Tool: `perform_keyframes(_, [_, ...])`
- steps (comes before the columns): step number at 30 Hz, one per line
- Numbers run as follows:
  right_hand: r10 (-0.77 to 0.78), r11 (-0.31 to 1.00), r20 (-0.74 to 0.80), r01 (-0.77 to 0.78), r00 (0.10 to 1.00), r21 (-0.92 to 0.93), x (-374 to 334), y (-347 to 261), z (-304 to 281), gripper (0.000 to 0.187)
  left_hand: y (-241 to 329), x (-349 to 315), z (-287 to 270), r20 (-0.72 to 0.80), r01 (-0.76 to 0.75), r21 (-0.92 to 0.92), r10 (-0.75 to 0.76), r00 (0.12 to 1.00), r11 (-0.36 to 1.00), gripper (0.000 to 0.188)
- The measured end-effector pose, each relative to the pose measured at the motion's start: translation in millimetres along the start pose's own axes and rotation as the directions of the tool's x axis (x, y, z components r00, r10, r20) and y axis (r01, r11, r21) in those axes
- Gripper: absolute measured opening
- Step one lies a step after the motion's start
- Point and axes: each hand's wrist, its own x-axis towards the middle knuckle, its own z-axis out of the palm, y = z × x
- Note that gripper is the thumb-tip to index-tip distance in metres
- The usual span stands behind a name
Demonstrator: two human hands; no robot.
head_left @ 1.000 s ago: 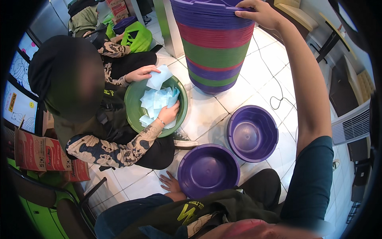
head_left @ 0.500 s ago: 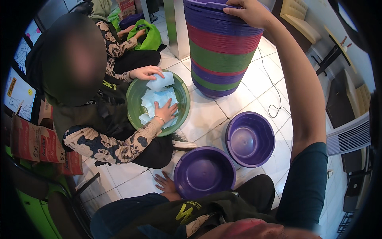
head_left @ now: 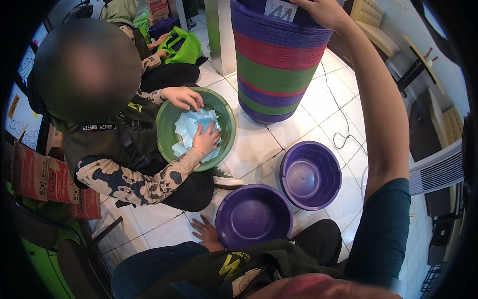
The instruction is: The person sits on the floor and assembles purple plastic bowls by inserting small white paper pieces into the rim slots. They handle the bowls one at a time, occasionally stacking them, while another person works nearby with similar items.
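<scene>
Beyond me rises a tall stack of nested basins (head_left: 279, 70) in purple, red and green. My right hand (head_left: 321, 12) is at its top, fingers bent on a purple basin's rim and partly cut off by the upper edge of the view. Beside those fingers a white card or label (head_left: 280, 10) shows against the purple. My left hand (head_left: 205, 229) rests on the tiled floor, fingers spread, holding nothing. Just right of it stands a purple basin (head_left: 254, 217), with a second purple basin (head_left: 311, 175) behind it to the right.
At the left a seated person works with both hands in a green basin (head_left: 164, 144) holding pale blue sheets (head_left: 191, 127). Another person behind handles a bright green bag (head_left: 184, 47). Red cartons (head_left: 42, 174) stand far left; a cable (head_left: 341, 134) and white fan (head_left: 435, 169) lie right.
My right hand has shifted slightly right at the stack's top, and the white card has come into sight. My left hand stays on the floor. The other person's hands moved among the blue sheets.
</scene>
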Motion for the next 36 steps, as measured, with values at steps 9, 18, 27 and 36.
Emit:
perform_keyframes(9, [-0.05,0.891,0.055,0.069,0.997,-0.448,-30.1,-4.7,58.0,0.052,10.4,-3.1,4.7,-0.004,0.013,-0.005,-0.013,1.0,1.0,0.065])
perform_keyframes(18, [-0.021,0.974,0.203,0.066,0.979,-0.217,-40.5,42.9,1.3,0.043,1.1,-4.7,17.6,0.002,0.014,-0.003,-0.014,1.0,1.0,0.064])
perform_keyframes(27, [0.027,0.982,0.192,0.01,0.981,-0.187,-7.0,53.4,-30.1,0.04,-3.1,-5.5,8.0,0.024,-0.02,-0.015,0.02,1.0,1.0,0.064])
perform_keyframes(36, [0.086,0.92,0.133,-0.027,0.987,-0.39,-1.7,-2.5,13.8,0.033,-8.4,-1.6,-4.8,0.028,-0.057,-0.005,0.057,0.998,0.998,0.064])
